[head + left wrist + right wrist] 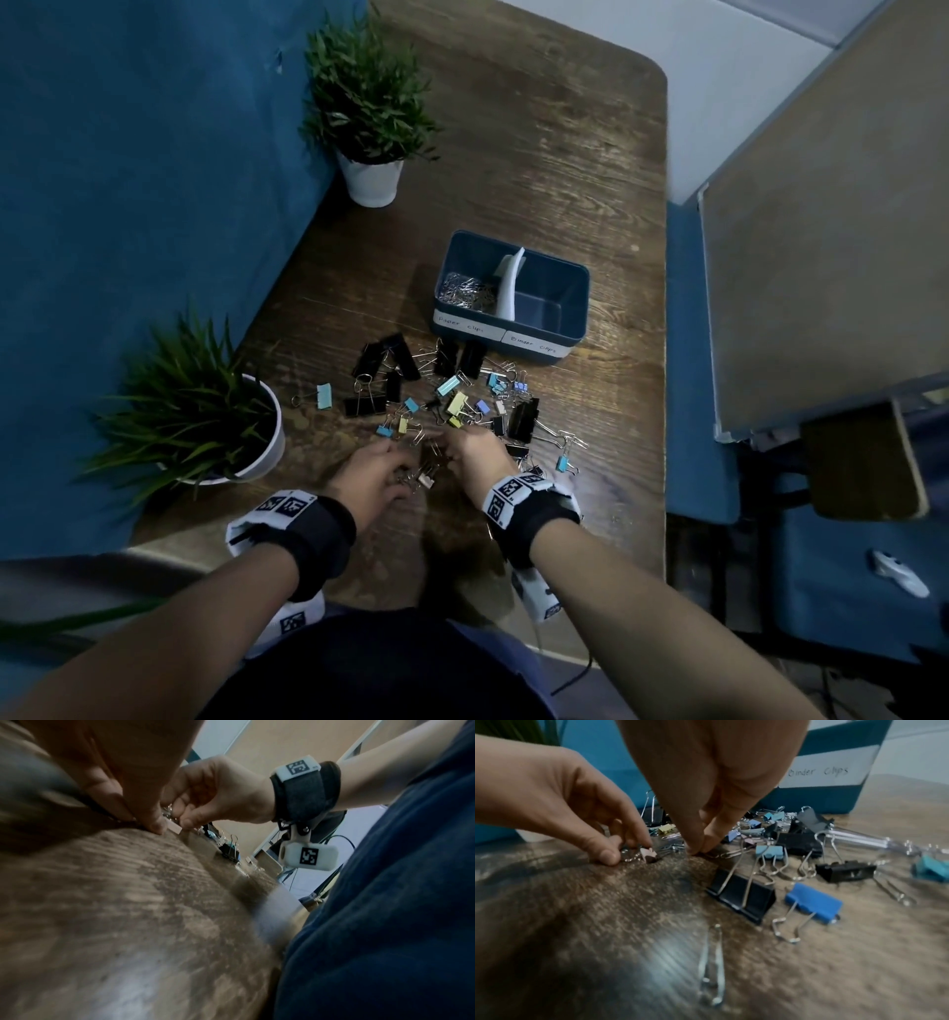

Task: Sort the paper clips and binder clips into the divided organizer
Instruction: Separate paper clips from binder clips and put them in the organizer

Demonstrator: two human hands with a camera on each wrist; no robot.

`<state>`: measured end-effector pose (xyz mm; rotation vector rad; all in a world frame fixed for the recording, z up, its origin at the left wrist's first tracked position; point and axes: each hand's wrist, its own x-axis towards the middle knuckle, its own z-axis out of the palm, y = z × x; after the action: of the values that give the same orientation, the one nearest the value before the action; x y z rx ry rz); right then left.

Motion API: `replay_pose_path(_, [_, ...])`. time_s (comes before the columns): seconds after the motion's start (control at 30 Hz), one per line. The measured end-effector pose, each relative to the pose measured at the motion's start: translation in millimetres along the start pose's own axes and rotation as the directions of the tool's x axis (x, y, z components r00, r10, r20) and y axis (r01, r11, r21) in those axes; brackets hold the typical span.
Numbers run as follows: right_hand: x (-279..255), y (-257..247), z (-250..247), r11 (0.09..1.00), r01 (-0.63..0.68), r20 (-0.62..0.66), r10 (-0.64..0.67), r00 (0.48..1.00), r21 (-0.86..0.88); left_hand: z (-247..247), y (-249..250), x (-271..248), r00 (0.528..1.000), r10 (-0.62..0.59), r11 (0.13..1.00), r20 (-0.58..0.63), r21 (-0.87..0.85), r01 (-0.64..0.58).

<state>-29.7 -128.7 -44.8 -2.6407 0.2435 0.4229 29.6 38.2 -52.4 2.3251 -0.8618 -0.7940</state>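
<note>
The dark blue divided organizer (575, 308) stands mid-table; silver paper clips (464, 290) fill its left compartment and the right one looks bare. Black, blue and yellow binder clips (447, 401) lie scattered before it. At the pile's near edge, my left hand (626, 854) pinches a small pink binder clip (649, 854) by its wire loops, resting on the table. Just to its right, my right hand (698, 850) has thumb and finger tips pressed together on a silver paper clip (721, 853) lying on the wood. In the left wrist view the pink clip (174, 827) sits between both hands' fingertips.
Two potted plants (369, 103) (205, 411) stand along the blue partition on the left. A large black binder clip (741, 896), a blue one (813, 902) and a loose paper clip (712, 963) lie near my right wrist. The table's right edge (665, 360) borders a blue chair.
</note>
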Motion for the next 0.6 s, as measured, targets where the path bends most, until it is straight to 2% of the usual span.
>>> replay_pose_path(0.13, [-5.0,0.8,-2.1,0.999,0.001,-0.077,0.002,0.997,0.041,-13.3,-6.0,-5.8,0.999,-0.013,0.995,-0.044,-0.104,0.008])
replay_pose_path(0.23, [-5.6,1.1,-8.0,0.999,0.018,-0.058,-0.021,0.998,-0.038,-23.1,-18.7,-14.6,0.999,-0.038,0.998,-0.028,-0.044,0.037])
replay_pose_path(0.33, [-2.6,-0.3,-8.4,0.998,-0.061,0.027,0.061,0.998,-0.024,-20.6,-28.1,-19.1,0.999,-0.041,0.999,0.013,-0.004,0.041])
replay_pose_path(0.47, [-7.0,-6.9,1.8,0.992,-0.09,-0.036,0.093,0.995,0.091,-8.7,-25.3,-13.4,1.0,-0.004,0.999,-0.019,-0.032,0.003])
replay_pose_path(0.6, [-10.6,-7.4,10.0,0.991,-0.086,-0.088,0.095,0.992,0.107,-3.6,-21.9,-5.8,0.998,0.04,0.999,-0.056,0.007,-0.04])
